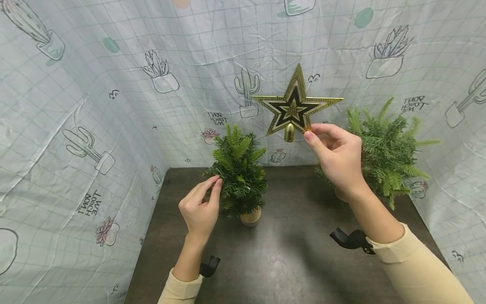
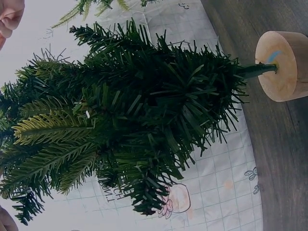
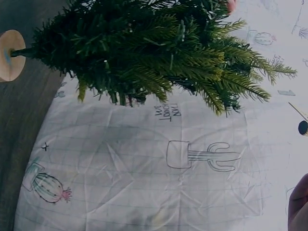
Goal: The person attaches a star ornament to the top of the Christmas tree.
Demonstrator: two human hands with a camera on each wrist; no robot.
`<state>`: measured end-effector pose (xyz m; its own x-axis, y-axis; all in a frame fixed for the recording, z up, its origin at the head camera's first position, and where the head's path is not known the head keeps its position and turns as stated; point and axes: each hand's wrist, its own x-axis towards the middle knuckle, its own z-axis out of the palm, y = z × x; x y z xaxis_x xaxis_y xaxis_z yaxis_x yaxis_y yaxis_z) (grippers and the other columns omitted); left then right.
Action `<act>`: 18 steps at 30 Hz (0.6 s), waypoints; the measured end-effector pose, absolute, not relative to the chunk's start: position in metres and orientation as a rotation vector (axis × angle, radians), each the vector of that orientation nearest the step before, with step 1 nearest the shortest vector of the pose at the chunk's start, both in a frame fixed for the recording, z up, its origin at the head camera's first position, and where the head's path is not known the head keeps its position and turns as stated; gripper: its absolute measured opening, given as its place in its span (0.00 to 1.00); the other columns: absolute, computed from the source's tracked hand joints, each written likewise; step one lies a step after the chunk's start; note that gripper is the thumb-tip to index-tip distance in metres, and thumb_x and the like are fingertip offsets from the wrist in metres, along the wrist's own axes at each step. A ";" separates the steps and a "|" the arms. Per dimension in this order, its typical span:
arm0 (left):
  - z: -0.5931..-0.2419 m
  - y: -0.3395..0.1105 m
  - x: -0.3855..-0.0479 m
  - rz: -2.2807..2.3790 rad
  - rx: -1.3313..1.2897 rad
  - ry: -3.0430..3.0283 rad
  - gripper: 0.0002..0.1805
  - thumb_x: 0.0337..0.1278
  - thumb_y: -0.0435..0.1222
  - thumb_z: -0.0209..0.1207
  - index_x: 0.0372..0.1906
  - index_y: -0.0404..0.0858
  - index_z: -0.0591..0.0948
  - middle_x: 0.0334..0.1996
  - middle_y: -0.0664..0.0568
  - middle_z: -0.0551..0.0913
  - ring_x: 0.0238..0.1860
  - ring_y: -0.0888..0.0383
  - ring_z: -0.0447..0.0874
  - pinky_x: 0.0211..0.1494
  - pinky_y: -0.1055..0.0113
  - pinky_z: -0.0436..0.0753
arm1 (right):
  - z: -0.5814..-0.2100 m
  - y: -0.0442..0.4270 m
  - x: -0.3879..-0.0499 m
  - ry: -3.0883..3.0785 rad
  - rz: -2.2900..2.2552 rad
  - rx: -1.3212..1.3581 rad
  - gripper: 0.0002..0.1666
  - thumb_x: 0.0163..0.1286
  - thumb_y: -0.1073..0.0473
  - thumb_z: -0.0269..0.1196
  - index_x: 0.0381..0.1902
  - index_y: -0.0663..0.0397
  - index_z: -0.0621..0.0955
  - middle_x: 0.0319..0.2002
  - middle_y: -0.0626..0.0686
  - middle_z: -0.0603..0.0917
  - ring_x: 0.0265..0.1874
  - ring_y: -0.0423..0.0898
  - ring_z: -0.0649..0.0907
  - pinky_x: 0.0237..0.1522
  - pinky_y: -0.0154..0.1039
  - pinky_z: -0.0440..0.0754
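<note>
In the head view, a small green tree [image 1: 239, 181] stands upright on a round wooden base [image 1: 251, 217]. My left hand [image 1: 201, 207] is at its left side, thumb and forefinger pinching at the branch tips. Held up to the right of the treetop, a gold and black star [image 1: 282, 110] has its lower right point pinched by my right hand [image 1: 338, 160]; its short gold socket [image 1: 289, 132] points down. The left wrist view shows the tree [image 2: 144, 106] closely, with part of my left hand [image 2: 6, 222] at the lower corner. My right hand [image 3: 299, 204] shows at the right wrist view's edge.
A second green tree [image 1: 395, 156] is at the right, behind my right forearm. Both stand on a dark wooden table [image 1: 281, 253]. Pale curtains [image 1: 190, 71] with cactus prints hang behind and along both sides. Black straps [image 1: 351, 240] hang at my wrists.
</note>
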<state>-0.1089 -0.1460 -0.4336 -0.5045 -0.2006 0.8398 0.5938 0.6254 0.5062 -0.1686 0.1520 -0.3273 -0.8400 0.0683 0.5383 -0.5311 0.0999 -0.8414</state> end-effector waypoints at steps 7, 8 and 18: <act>-0.433 -0.145 -0.110 -1.012 -0.320 -1.847 0.08 0.62 0.30 0.71 0.45 0.37 0.92 0.36 0.48 0.92 0.11 0.66 0.66 0.16 0.73 0.65 | -0.320 0.144 -0.178 -1.914 1.769 0.521 0.07 0.68 0.70 0.71 0.43 0.65 0.89 0.27 0.49 0.88 0.14 0.37 0.72 0.18 0.30 0.65; -0.432 -0.145 -0.110 -1.011 -0.320 -1.850 0.08 0.62 0.30 0.71 0.45 0.37 0.92 0.36 0.48 0.92 0.11 0.66 0.65 0.16 0.73 0.65 | -0.319 0.142 -0.179 -1.916 1.766 0.526 0.07 0.68 0.69 0.71 0.43 0.65 0.89 0.28 0.48 0.88 0.14 0.37 0.73 0.18 0.30 0.65; -0.434 -0.146 -0.109 -1.001 -0.313 -1.863 0.07 0.63 0.31 0.71 0.45 0.37 0.92 0.36 0.48 0.92 0.12 0.65 0.70 0.16 0.73 0.68 | -0.309 0.124 -0.188 -1.922 1.748 0.580 0.08 0.69 0.68 0.71 0.44 0.68 0.88 0.29 0.49 0.89 0.13 0.37 0.72 0.17 0.31 0.64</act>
